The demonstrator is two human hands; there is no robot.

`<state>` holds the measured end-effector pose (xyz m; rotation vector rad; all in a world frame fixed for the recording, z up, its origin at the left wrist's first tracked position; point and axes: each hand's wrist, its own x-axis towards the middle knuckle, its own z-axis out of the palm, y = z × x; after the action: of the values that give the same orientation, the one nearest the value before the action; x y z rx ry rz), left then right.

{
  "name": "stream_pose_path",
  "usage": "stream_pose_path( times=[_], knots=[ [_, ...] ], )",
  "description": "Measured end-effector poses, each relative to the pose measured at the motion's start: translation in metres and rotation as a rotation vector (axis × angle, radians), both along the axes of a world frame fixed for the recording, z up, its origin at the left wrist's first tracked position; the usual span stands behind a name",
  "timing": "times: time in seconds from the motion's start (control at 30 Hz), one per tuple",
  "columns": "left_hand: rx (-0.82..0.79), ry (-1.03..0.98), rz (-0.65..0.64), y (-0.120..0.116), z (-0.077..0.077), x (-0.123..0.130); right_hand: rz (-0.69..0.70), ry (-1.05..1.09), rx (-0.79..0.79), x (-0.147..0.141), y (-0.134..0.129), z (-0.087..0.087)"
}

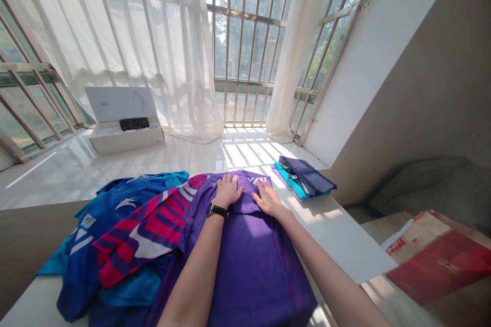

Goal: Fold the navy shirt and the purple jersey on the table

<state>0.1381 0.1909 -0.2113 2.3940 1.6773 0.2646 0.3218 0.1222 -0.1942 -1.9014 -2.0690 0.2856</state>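
A purple shirt (pixel 253 260) lies spread over the white ledge, its near end draping toward me. One sleeve, patterned in pink, purple and white (pixel 153 225), stretches left over other clothes. My left hand (pixel 227 192) rests on the upper part of the shirt with fingers stretched out; a black-strapped watch is on that wrist. To its right, my right hand (pixel 267 198) lies on the same fabric, fingers spread, near white lettering. Between the hands the cloth looks layered. Neither hand is gripping anything.
Blue shirts (pixel 118 209) lie heaped at the left, partly under the patterned sleeve. A folded stack of clothes (pixel 305 176) sits to the right. An open white box (pixel 126 138) holding a black object stands at the back left. A red and tan paper bag (pixel 441 260) is at lower right.
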Motion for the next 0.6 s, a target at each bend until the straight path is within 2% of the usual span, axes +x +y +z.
stream_pose_path(
  times=[0.2,0.33,0.47,0.53,0.6],
  knots=[
    [-0.029,0.030,0.050,0.009,0.001,-0.020,-0.025,-0.187,-0.019,0.000,0.007,-0.020],
    [-0.039,0.047,0.051,0.009,0.018,-0.019,-0.007,-0.213,-0.035,0.010,0.021,-0.023],
    [0.011,0.015,-0.058,0.007,0.040,-0.016,0.010,-0.207,-0.036,0.016,0.028,-0.025],
    [-0.020,0.021,-0.034,0.004,0.043,-0.015,0.012,-0.204,-0.033,0.016,0.028,-0.026],
    [-0.076,0.049,0.045,-0.001,0.039,-0.014,0.012,-0.200,-0.033,0.016,0.028,-0.028]
  ],
)
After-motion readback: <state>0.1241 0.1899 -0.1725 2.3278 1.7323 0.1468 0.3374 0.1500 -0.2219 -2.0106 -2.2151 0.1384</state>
